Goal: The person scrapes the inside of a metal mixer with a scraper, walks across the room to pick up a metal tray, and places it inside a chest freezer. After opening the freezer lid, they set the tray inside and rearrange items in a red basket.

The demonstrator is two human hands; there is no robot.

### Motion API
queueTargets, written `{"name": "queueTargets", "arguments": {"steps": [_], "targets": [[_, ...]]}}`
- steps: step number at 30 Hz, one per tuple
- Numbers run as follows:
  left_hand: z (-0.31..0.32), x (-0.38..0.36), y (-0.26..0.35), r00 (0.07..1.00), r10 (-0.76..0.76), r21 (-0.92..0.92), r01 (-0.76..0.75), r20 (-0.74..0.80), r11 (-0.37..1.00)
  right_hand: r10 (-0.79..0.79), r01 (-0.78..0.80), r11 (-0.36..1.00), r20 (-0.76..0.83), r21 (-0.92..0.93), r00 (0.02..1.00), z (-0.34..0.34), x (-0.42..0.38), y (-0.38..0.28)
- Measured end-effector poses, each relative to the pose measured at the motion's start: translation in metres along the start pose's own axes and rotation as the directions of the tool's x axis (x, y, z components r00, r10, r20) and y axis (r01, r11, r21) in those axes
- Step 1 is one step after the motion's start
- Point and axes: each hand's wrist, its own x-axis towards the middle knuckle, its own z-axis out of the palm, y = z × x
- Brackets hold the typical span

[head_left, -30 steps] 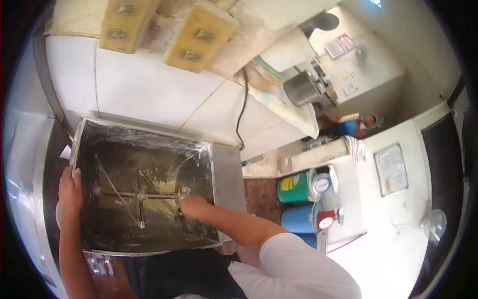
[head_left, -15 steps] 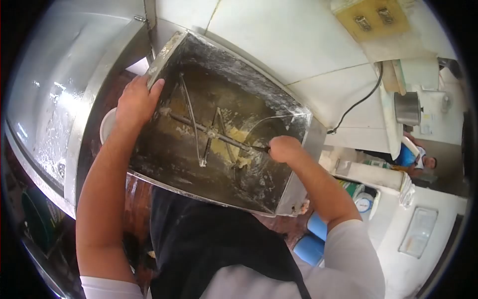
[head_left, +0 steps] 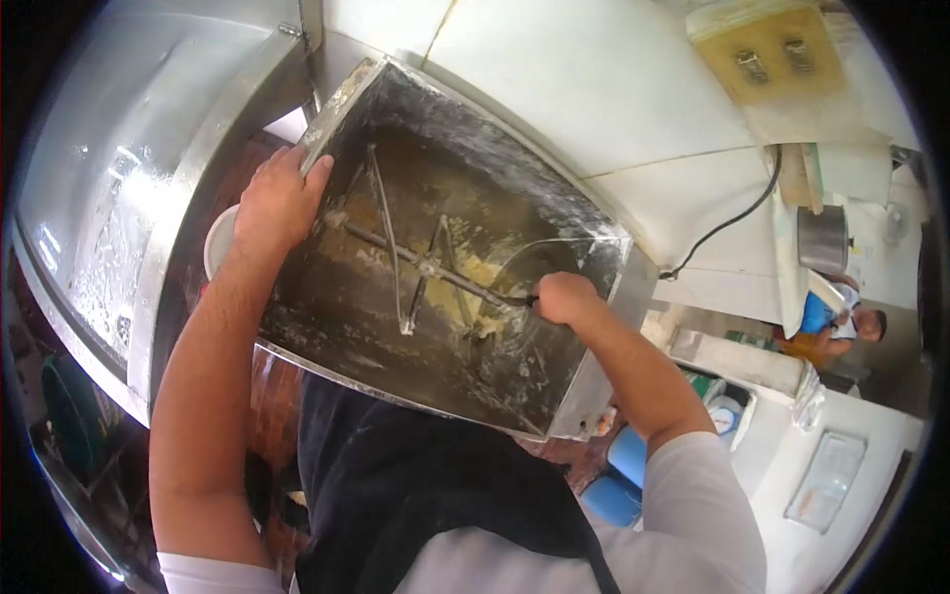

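Note:
A deep metal mixing trough (head_left: 435, 381) stands before me, with a paddle shaft (head_left: 460, 280) and bent metal bars across its inside. Pale yellow dough residue (head_left: 482, 272) and white flour-like smears cling to its floor and walls. My left hand (head_left: 279, 203) is closed over the trough's left rim, thumb on the inner side. Inside the right end, my right hand (head_left: 566, 298) is closed around a slim dark tool (head_left: 522, 300). Its tip lies by the right end of the shaft; its exact kind is hidden by my fist.
A shiny metal machine (head_left: 109, 198) stands close on the left, beside a white round container (head_left: 220, 243). Behind the trough is a tiled wall (head_left: 564, 79) with a black cable (head_left: 727, 213). At right are blue containers (head_left: 612, 500), a metal pot (head_left: 822, 240) and another person (head_left: 843, 315).
The view has shifted slightly, so the surroundings sit a little further right and lower. Both hands keep their holds; the paddle shaft looks unmoved in the trough.

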Motion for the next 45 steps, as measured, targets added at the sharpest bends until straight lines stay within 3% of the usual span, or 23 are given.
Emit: {"name": "queueTargets", "arguments": {"steps": [7, 12, 15, 18, 21, 22, 27, 30, 32, 34, 36, 41, 45], "targets": [[0.001, -0.002, -0.001, 1.000, 0.010, 0.002, -0.010, -0.025, 1.000, -0.066, 0.065, 0.997, 0.026, 0.051, 0.997, -0.004, 0.010, 0.009], [-0.003, -0.003, 0.004, 1.000, -0.010, 0.020, 0.010, -0.002, 1.000, -0.070, 0.070, 0.997, 0.015, -0.013, 0.997, 0.000, 0.004, 0.005], [0.000, -0.002, 0.002, 1.000, 0.003, 0.006, -0.003, -0.024, 1.000, -0.010, 0.008, 1.000, 0.048, 0.029, 0.999, 0.021, 0.001, -0.013], [-0.003, -0.003, 0.007, 0.999, -0.002, -0.011, 0.001, -0.032, 1.000, -0.046, 0.045, 0.998, -0.041, -0.033, 0.998, 0.065, 0.016, -0.039], [-0.005, -0.003, 0.004, 1.000, -0.004, -0.008, 0.004, -0.008, 1.000, -0.026, 0.030, 0.999, 0.191, -0.017, 0.981, 0.057, 0.015, -0.063], [-0.004, -0.002, 0.004, 1.000, 0.005, -0.011, -0.005, -0.005, 1.000, -0.028, 0.030, 1.000, 0.188, -0.008, 0.982, 0.055, 0.014, -0.061], [-0.006, -0.003, 0.009, 1.000, 0.017, 0.002, -0.017, -0.011, 1.000, -0.084, 0.163, 0.917, -0.223, 0.364, 0.971, 0.032, 0.000, -0.035], [-0.004, -0.003, 0.008, 1.000, 0.028, 0.039, -0.028, -0.013, 0.999, 0.011, 0.087, 0.869, -0.194, 0.488, 0.981, 0.020, -0.005, -0.040], [-0.005, -0.004, 0.008, 0.999, 0.040, 0.075, -0.037, -0.027, 0.996, -0.010, 0.117, 0.860, -0.212, 0.497, 0.977, 0.042, 0.008, -0.043], [-0.011, -0.002, 0.014, 0.998, -0.021, 0.028, 0.020, 0.063, 0.999, -0.037, 0.154, 0.852, -0.236, 0.501, 0.971, 0.049, 0.011, -0.053], [-0.012, -0.001, 0.015, 0.998, -0.029, 0.041, 0.027, 0.060, 0.999, 0.076, 0.055, 0.854, -0.228, 0.518, 0.971, 0.058, 0.006, -0.066], [-0.010, -0.005, 0.015, 1.000, -0.020, 0.035, 0.020, 0.003, 0.999, 0.087, 0.004, 0.905, -0.193, 0.426, 0.977, 0.066, 0.007, -0.074], [-0.011, -0.005, 0.019, 0.999, -0.032, 0.011, 0.032, 0.023, 0.999, 0.022, 0.046, 0.965, -0.252, 0.258, 0.968, 0.071, 0.022, -0.078]]}}
